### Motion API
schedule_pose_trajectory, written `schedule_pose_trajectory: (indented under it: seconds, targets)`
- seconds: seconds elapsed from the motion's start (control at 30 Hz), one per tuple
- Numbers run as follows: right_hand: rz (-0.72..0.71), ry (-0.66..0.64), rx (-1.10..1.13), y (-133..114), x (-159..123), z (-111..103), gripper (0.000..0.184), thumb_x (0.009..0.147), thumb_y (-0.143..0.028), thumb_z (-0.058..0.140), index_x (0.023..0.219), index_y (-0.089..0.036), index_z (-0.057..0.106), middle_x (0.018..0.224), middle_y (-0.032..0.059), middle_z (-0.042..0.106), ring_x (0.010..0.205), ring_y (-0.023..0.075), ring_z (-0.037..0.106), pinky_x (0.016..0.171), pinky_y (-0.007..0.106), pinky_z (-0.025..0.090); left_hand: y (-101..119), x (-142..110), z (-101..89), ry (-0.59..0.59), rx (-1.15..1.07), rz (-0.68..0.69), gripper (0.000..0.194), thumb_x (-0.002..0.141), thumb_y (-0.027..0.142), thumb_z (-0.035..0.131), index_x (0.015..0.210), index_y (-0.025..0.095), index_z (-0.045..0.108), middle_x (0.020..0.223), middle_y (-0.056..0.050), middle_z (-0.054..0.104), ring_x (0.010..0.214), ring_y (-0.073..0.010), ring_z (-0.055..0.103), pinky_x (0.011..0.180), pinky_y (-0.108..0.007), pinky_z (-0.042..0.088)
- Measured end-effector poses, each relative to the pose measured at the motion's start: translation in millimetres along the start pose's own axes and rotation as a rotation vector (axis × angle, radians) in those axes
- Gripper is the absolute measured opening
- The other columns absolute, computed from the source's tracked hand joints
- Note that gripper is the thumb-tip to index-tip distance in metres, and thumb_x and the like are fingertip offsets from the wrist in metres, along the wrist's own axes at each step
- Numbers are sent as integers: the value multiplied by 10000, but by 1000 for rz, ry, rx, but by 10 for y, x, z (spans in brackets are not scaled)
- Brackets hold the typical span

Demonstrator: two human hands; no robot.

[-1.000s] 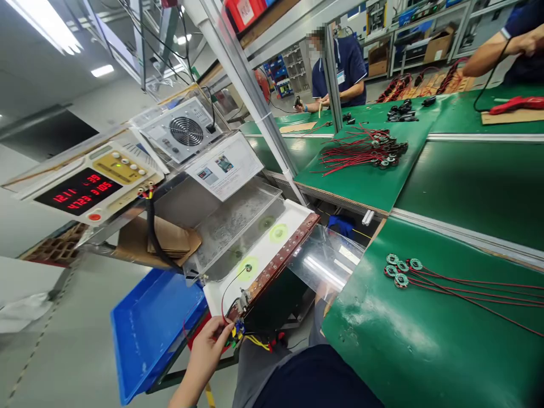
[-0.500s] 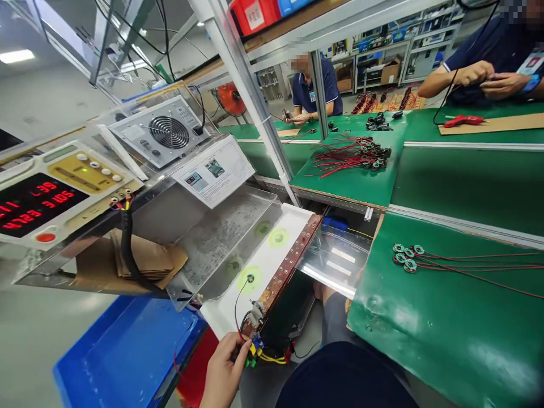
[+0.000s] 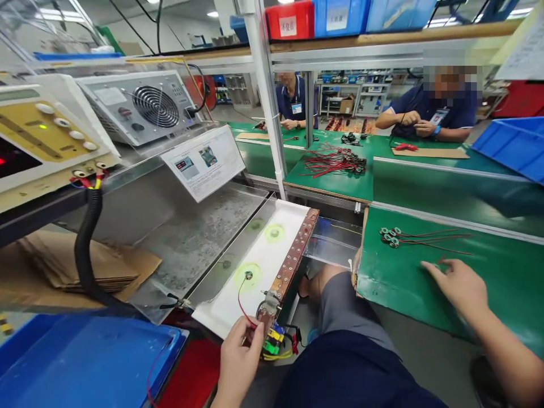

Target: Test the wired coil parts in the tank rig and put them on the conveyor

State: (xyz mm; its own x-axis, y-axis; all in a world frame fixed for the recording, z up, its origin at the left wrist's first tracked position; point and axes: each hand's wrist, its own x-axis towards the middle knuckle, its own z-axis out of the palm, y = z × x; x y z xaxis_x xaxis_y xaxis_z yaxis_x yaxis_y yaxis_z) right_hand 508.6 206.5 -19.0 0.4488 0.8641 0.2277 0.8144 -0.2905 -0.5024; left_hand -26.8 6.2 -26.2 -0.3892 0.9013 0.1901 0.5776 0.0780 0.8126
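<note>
My left hand [image 3: 241,348] pinches a red wire [image 3: 243,306] between thumb and fingers. The wire's far end joins a small round circuit board [image 3: 249,276] lying within a yellow-green ring on the white board [image 3: 289,218]. Just beside this hand are a metal clamp [image 3: 270,303] and yellow, blue and green connectors [image 3: 274,339]. Over the green table at right, my right hand [image 3: 461,286] has its fingers apart, nothing clearly held. Slightly beyond it lies a group of round circuit boards [image 3: 390,235] with red and dark wires [image 3: 437,237].
A copper-coloured strip [image 3: 297,243] edges the white board. Left are a blue tray [image 3: 85,362], a black corrugated cable [image 3: 87,243], a power meter [image 3: 46,136] and a fan-fitted unit [image 3: 140,107]. Bundled red-wired parts [image 3: 335,161] lie farther back. Two co-workers [image 3: 442,107] sit opposite.
The view has swung to the right. My right hand has come into sight over the green table. My left hand still pinches the red wire, and the round board stays in its ring.
</note>
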Motion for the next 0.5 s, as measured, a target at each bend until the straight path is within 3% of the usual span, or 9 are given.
schedule_pose_trajectory:
  seconds: [0.1, 0.17, 0.23, 0.37, 0.43, 0.5]
  targets:
    - [-69, 8, -13, -699, 51, 68, 389, 752, -654, 689, 711, -272, 628, 771, 184, 673, 702, 264, 616, 643, 431, 409, -141, 170, -25, 180, -97, -71, 299, 865, 488, 570, 769, 206, 589, 724, -17, 613, 707, -180, 572, 703, -284, 460]
    - [-243, -49, 99, -1341, -109, 170, 291, 836, -503, 659, 834, -215, 695, 859, 158, 709, 816, 258, 660, 738, 398, 471, -246, 297, -17, 247, -163, -145, 334, 826, 532, 553, 755, 206, 576, 682, -15, 601, 682, -189, 573, 686, -302, 465]
    - [-541, -201, 195, -2042, -445, 353, 229, 866, -367, 635, 958, -177, 723, 966, 128, 729, 907, 237, 672, 826, 365, 492, -340, 395, 4, 278, -225, -235, 360, 764, 568, 557, 728, 210, 551, 625, -14, 585, 638, -201, 575, 647, -320, 475]
    - [-1117, -717, 204, -3375, -1275, 979, 268, 868, -316, 687, 1073, -151, 737, 992, 91, 744, 931, 201, 680, 812, 284, 512, -460, 476, 30, 353, -247, -323, 443, 701, 651, 575, 760, 214, 530, 609, -18, 600, 614, -222, 594, 625, -352, 503]
    - [-1284, -847, 86, -3900, -1614, 1331, 344, 836, -352, 736, 1091, -120, 737, 963, 104, 749, 909, 213, 685, 764, 280, 527, -468, 473, 18, 325, -198, -291, 497, 729, 713, 536, 731, 215, 530, 611, -23, 591, 601, -219, 582, 626, -359, 503]
    - [-1353, -932, -93, -4267, -1893, 1620, 263, 768, -360, 780, 873, -120, 759, 823, 95, 743, 778, 219, 683, 646, 278, 529, -438, 449, 5, 279, -166, -236, 529, 787, 737, 476, 678, 221, 519, 608, -22, 569, 582, -204, 553, 617, -351, 493]
